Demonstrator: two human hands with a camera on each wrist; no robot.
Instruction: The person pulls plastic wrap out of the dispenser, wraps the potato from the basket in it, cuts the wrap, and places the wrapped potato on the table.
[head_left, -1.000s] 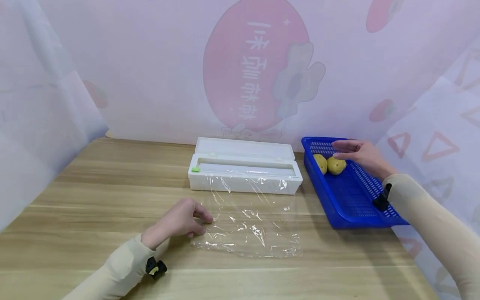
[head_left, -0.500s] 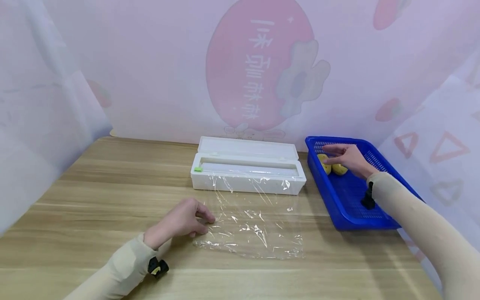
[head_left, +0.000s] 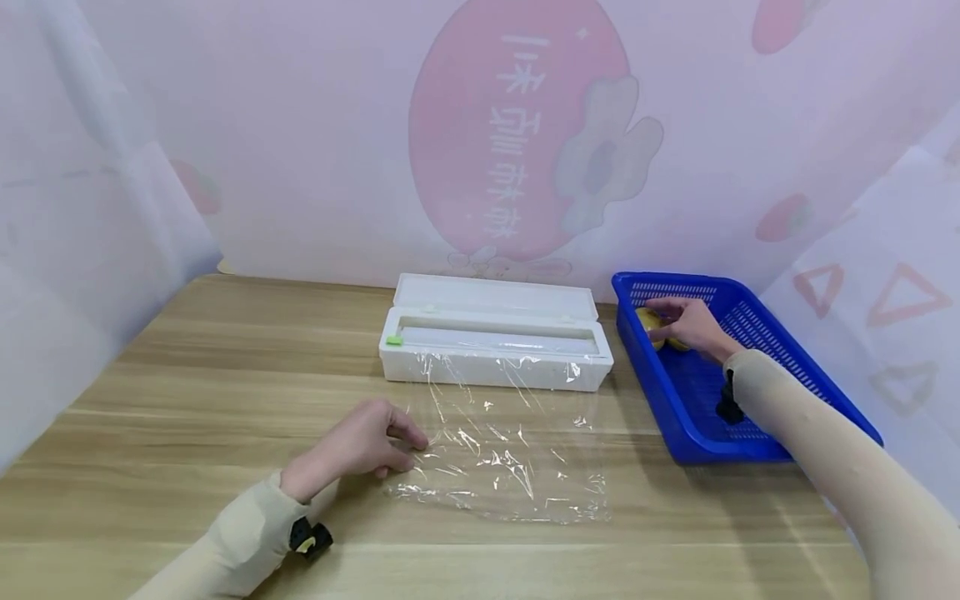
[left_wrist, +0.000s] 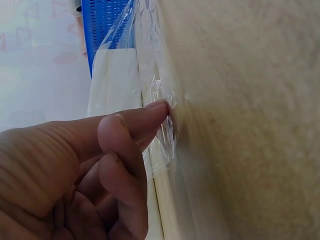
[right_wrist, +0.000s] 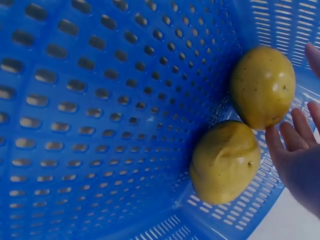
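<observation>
A sheet of clear plastic wrap point(head_left: 510, 467) stretches from the white box point(head_left: 495, 367) over the wooden table toward me. My left hand point(head_left: 352, 446) pinches its left edge between thumb and finger; in the left wrist view the fingertips point(left_wrist: 159, 111) meet at the creased film. Inside the blue basket point(head_left: 667, 408), my right hand point(head_left: 693, 327) reaches over two yellow potatoes. One potato point(right_wrist: 262, 87) lies between the spread thumb and fingers, with a fingertip at its lower side and the thumb apart from it. The other potato point(right_wrist: 225, 162) rests beside it on the basket floor.
The box's lid point(head_left: 495, 293) stands raised at the back, with a wrap roll point(head_left: 495, 339) inside and a small green slider point(head_left: 394, 340) at the left end. A printed cloth point(head_left: 300, 150) hangs behind the table point(head_left: 225, 400).
My right hand has moved left and lowered into the basket, closer to the potatoes. The left hand stays at the wrap's edge.
</observation>
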